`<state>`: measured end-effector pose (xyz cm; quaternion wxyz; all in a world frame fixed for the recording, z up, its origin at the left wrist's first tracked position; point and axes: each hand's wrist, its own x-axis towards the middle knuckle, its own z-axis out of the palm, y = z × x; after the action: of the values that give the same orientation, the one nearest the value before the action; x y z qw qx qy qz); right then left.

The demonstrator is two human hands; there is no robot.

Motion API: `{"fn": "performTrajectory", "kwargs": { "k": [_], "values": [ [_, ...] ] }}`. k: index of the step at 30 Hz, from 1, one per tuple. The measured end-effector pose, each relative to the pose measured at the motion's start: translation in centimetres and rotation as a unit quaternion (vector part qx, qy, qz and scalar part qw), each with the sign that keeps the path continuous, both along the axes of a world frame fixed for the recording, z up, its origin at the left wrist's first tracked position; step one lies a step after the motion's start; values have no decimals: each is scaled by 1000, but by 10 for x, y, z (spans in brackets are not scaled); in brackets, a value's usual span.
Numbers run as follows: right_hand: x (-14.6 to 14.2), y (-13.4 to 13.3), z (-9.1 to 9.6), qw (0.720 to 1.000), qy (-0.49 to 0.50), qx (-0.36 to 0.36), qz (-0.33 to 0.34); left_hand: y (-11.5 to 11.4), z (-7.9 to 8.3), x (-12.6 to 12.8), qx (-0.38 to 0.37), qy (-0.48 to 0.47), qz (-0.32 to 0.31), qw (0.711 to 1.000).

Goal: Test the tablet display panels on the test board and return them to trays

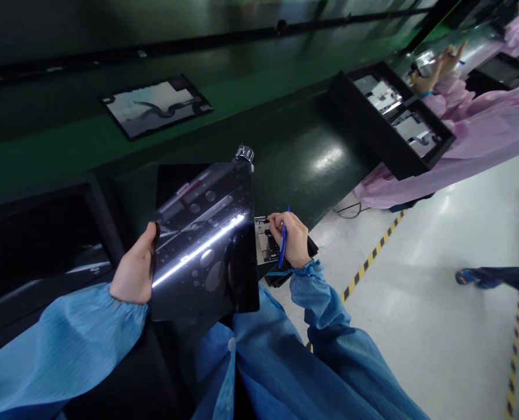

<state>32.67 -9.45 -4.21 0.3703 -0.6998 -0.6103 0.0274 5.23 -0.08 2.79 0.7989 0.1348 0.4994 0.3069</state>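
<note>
My left hand (pixel 132 268) grips the left edge of a glossy black tablet screen (pixel 202 245), held up tilted in front of me. Bubbles under its film and a bright lamp streak show on the glass. Over to the right, my right hand (pixel 292 236) is closed with a blue pen (pixel 283 245) across its fingers. Those fingertips touch or hover at the top edge of an opened tablet body (pixel 266 245), whose inner parts show. The screen hides the left part of that body. A metal knob-like piece (pixel 244 154) stands behind the screen's top right corner.
A tablet part with a dark ribbon cable (pixel 157 108) lies on the green surface (pixel 242 76) ahead. Right of it, a black divided tray (pixel 402 125) holds tablet parts beside a person in pink sleeves. A black tray (pixel 97 204) sits at left.
</note>
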Motion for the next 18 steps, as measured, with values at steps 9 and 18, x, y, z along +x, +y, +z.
{"fn": "performTrajectory", "kwargs": {
  "k": [9, 18],
  "values": [
    [-46, -3, 47, 963, 266, 31, -9, -16, 3, 2, 18, 0, -35, 999],
    [-82, -4, 59, 932, 332, -15, 143, -19, -2, 4, 64, 14, -4, 998]
  ]
}}
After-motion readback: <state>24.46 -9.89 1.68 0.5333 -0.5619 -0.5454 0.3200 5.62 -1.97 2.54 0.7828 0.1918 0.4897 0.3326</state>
